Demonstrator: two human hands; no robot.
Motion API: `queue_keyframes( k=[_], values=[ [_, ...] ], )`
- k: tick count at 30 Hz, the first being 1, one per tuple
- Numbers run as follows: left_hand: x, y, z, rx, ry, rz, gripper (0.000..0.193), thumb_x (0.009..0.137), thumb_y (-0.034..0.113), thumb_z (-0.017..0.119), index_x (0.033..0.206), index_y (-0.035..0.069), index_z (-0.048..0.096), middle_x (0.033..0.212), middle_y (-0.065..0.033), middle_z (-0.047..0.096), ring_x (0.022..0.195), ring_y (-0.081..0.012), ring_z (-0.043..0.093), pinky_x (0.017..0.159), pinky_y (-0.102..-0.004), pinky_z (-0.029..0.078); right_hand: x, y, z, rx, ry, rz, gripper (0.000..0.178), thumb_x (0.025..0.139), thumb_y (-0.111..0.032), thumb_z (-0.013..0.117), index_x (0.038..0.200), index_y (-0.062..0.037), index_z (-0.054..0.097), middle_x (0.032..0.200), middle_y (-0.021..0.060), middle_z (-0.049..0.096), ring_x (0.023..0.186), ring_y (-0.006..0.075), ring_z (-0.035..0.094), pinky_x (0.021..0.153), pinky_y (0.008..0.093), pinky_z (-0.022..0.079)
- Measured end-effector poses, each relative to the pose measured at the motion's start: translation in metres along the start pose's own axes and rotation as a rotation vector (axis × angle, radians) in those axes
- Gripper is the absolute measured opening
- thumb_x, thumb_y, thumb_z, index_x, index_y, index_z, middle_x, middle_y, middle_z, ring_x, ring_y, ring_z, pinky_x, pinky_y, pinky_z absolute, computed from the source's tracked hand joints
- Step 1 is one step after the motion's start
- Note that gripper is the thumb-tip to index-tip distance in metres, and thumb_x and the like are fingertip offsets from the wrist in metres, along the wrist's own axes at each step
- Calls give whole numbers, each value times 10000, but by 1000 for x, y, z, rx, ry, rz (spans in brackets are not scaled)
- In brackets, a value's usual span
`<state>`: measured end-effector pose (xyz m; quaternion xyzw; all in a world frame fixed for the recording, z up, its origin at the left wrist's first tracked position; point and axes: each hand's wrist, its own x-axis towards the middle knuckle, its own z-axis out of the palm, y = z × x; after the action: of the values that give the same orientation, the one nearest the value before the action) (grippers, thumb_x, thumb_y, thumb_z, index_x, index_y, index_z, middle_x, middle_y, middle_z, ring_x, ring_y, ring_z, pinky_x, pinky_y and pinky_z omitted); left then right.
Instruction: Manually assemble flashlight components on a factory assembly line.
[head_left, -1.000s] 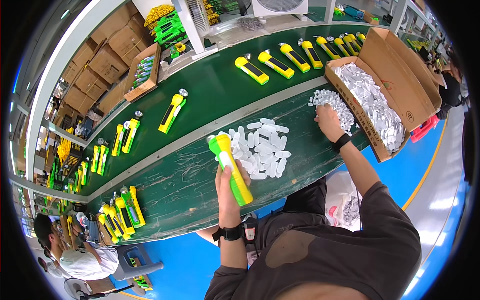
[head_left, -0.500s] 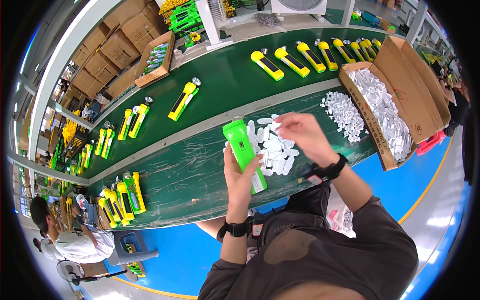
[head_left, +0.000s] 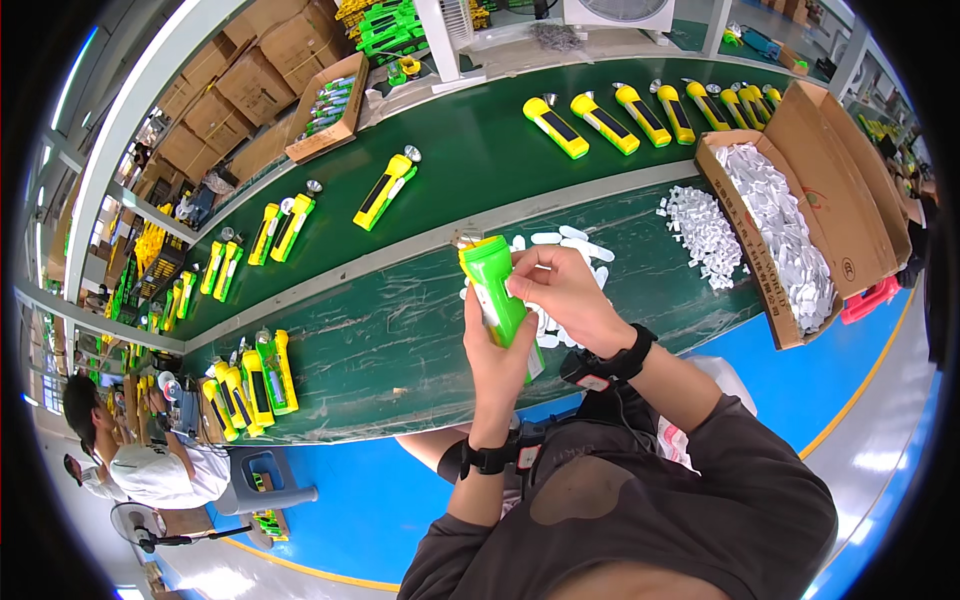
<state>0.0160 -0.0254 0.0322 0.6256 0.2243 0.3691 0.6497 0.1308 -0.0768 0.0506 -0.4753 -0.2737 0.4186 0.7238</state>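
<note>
The work surface is a long green belt [head_left: 420, 330] with a pale rail along its middle, in a factory hall with a blue floor [head_left: 370, 500]. The person's left hand [head_left: 497, 352] is closed around the lower half of a green flashlight [head_left: 492, 290], held upright above the near half of the belt. The right hand [head_left: 560, 290] is at the flashlight's side, its fingertips [head_left: 518, 287] pinched against the body; what they pinch is too small to tell.

Just behind the flashlight, small white pieces [head_left: 575, 245] lie loose on the belt, and a second heap [head_left: 705, 230] lies to the right of it. Further right of the flashlight stands an open brown cardboard box [head_left: 850, 200] full of the same white pieces, with a red mark on its flap. Beyond the flashlight, on the far half of the belt, yellow flashlights [head_left: 600, 120] lie in a row. To the left of it, more yellow and green ones [head_left: 250, 375] lie in a group at the near edge. Behind the belt, far from the flashlight, brown cartons [head_left: 250, 90] are stacked, and a flat open box [head_left: 330, 110] holds packed goods. Another person [head_left: 130, 460] sits at the lower left.
</note>
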Motion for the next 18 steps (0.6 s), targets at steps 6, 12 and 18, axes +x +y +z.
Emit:
queue_keyframes(
  k=[6, 12, 18],
  values=[
    [-1, -7, 3, 96, -8, 16, 633, 764, -26, 637, 1337, 7, 369, 1084, -65, 558, 950, -128, 545, 787, -262, 467, 0, 3, -1, -60, 73, 17, 253, 831, 25, 582, 1062, -4, 484, 1074, 151, 588, 889, 170, 612, 672, 292, 503],
    [-8, -26, 6, 156, 4, 57, 626, 765, 4, 651, 1332, 19, 386, 1042, -59, 585, 931, -131, 561, 777, -260, 470, -2, 5, 4, -170, 84, 118, 515, 836, 119, 448, 1296, -91, 349, 1120, 125, 509, 971, 161, 540, 827, 296, 466],
    [-4, -13, -1, 51, -51, -87, 637, 760, -46, 619, 1346, 32, 383, 1050, -54, 578, 948, -125, 563, 788, -254, 464, -11, 16, 7, 45, 89, 3, 485, 871, 27, 530, 1322, -49, 372, 1129, 133, 555, 983, 174, 574, 818, 300, 481]
  ],
)
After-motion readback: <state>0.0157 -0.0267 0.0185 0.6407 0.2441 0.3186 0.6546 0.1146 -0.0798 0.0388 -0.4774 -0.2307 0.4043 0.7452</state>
